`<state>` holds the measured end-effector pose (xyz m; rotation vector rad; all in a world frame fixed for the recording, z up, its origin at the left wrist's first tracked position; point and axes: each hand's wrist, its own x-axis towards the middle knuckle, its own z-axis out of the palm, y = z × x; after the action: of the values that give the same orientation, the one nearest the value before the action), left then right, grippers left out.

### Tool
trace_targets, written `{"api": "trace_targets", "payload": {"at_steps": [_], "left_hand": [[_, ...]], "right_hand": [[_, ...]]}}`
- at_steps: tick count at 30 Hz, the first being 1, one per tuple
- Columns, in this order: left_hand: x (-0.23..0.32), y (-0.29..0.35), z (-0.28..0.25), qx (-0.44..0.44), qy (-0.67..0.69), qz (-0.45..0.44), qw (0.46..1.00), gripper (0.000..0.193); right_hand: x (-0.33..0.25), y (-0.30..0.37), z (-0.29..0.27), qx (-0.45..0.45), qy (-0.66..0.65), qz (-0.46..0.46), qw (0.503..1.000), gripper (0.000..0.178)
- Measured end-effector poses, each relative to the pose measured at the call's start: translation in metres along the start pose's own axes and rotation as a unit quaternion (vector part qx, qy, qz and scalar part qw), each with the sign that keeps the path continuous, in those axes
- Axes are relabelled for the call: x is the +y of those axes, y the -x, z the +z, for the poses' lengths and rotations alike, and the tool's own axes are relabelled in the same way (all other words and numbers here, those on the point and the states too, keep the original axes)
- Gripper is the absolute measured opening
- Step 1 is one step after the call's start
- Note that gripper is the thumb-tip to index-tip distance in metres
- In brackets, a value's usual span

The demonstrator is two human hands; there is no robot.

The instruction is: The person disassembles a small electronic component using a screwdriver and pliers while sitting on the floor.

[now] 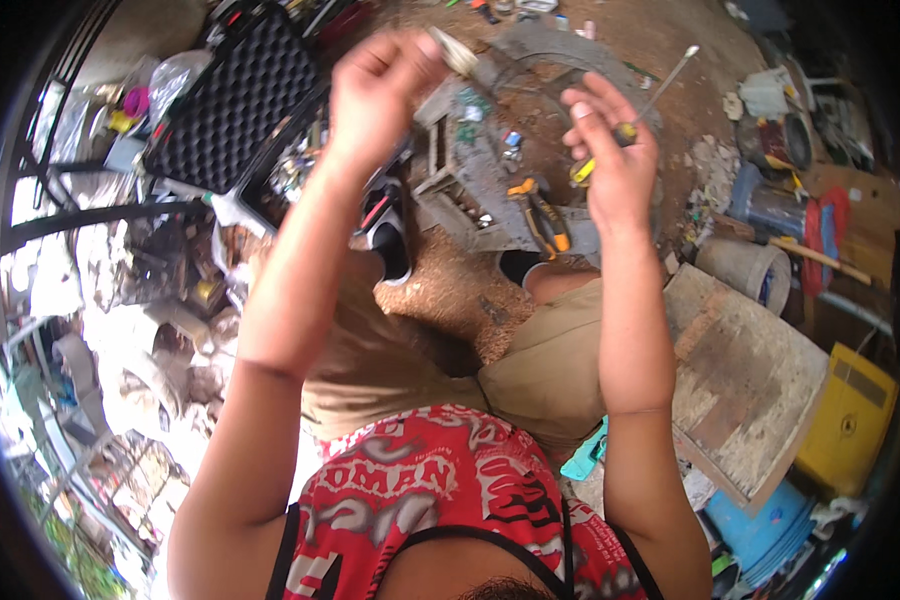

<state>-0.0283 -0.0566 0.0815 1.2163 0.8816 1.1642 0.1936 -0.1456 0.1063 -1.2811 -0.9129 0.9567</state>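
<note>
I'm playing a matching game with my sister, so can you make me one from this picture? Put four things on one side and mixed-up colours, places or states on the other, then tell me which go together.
Things:
1. screwdriver
2. pliers
3. case
4. shirt

Matches:
A. wide open
B. mostly red, with printing on it
C. held in the right hand
D. orange and black

Right pairs: 1-C, 2-D, 3-A, 4-B
</note>
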Motion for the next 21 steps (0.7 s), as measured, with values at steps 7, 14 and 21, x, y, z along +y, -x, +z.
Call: {"api": "trace_targets", "payload": {"at_steps": [7, 14, 21], "left_hand": [[-0.024, -0.008, -0.187, 0.125, -0.102, -0.066, 0.985, 0.022], [-0.205, 0.085, -0.205, 0.196, -0.099, -0.429, 0.876, 0.021], [-0.262, 0.024, -0.216, 0.245, -0.189, -0.483, 0.819, 0.026]], "right_hand": [[0.001, -0.003, -0.002, -0.004, -0.034, 0.007, 0.999, 0.036], [-0.003, 0.004, -0.009, 0.010, -0.008, 0.019, 1.000, 0.036], [0.001, 0.003, -0.012, 0.011, 0.012, 0.017, 1.000, 0.034]]}}
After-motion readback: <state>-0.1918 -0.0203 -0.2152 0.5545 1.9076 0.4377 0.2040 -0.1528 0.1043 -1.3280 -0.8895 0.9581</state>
